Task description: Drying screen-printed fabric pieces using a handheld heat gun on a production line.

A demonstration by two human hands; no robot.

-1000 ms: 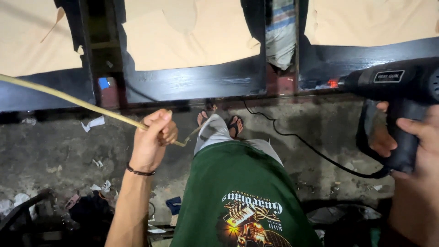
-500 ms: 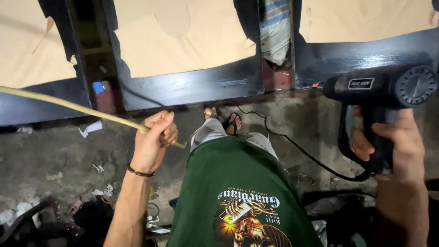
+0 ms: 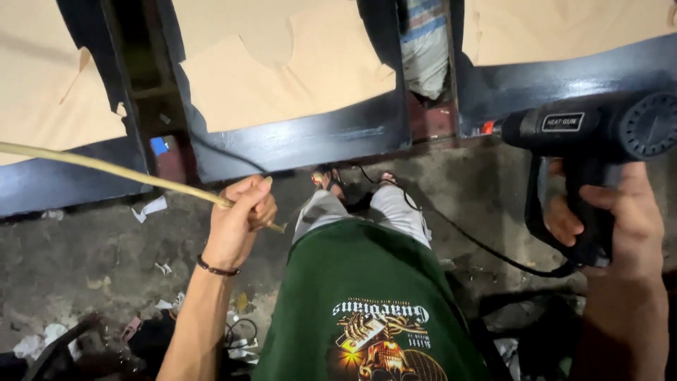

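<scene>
- I am seeing my left hand (image 3: pixel 238 220) curling into a loose fist around a long pale yellow cane strip (image 3: pixel 106 168), with thumb and fingers pinching it near its end.
- The strip is running thin, flat and slightly bowed from the hand out toward nine o'clock and past the frame edge; a short stub is poking out of the fist toward four o'clock, pointing at my knee.
- A dark bracelet (image 3: pixel 216 269) is circling that wrist.
- My right hand (image 3: pixel 620 215) is gripping the handle of a black heat gun (image 3: pixel 589 130) at three o'clock, fingers wrapping round it.
- The gun's barrel is pointing toward nine o'clock, its nozzle sitting just beside the black frame rail (image 3: pixel 310 144) at twelve o'clock.
- Its black cord (image 3: pixel 486 247) is trailing down from the handle and across the rough concrete floor (image 3: pixel 77 247) toward my feet.
- The two hands are staying well apart, with my green printed shirt (image 3: pixel 360 303) lying between them at six o'clock.
- Tan paper panels (image 3: pixel 282 63) are covering the areas inside the black frame, their edges looking torn.
- Paper scraps (image 3: pixel 149 209) are lying on the floor near eight o'clock.
</scene>
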